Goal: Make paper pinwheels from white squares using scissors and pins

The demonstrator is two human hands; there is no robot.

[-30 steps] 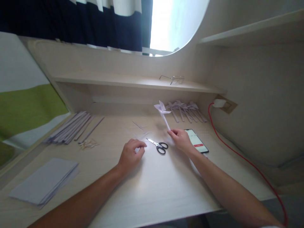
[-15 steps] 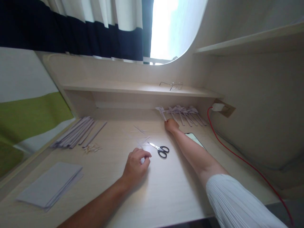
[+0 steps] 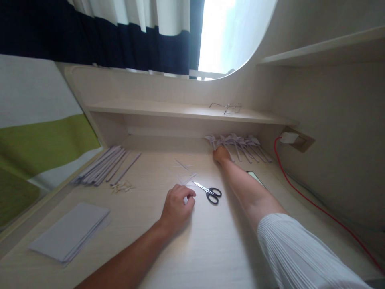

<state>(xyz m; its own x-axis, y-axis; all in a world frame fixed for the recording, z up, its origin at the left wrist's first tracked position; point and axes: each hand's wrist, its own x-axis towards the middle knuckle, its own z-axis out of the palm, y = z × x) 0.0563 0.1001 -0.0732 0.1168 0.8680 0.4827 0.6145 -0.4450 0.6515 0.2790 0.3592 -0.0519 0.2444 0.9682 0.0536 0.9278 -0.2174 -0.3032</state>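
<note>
Stretching across a pale wooden desk [image 3: 210, 249], the person's right hand [image 3: 221, 154] reaches to the back edge, where a row of white paper pinwheels [image 3: 240, 143] lies under a low shelf [image 3: 180, 110]. The hand rests at the left end of that row, touching the nearest pinwheel; its fingers are curled away from the camera, so whether they grip a stem cannot be told. A pinwheel looks very light, soft and easily crushed at its folded head, so the stiffer rolled stem seems the safer place to pinch. The left hand [image 3: 177, 208] rests mid-desk, fingers loosely curled with thumb near forefinger; it is unclear if anything is held. Just right of it lie black-handled scissors [image 3: 209, 192], with thin paper slivers [image 3: 185, 171] behind. A stack of paper sheets [image 3: 72, 232] sits at the near left, rolled paper sticks [image 3: 104, 170] farther back, and a phone [image 3: 255, 179] is partly hidden by the right arm.
</note>
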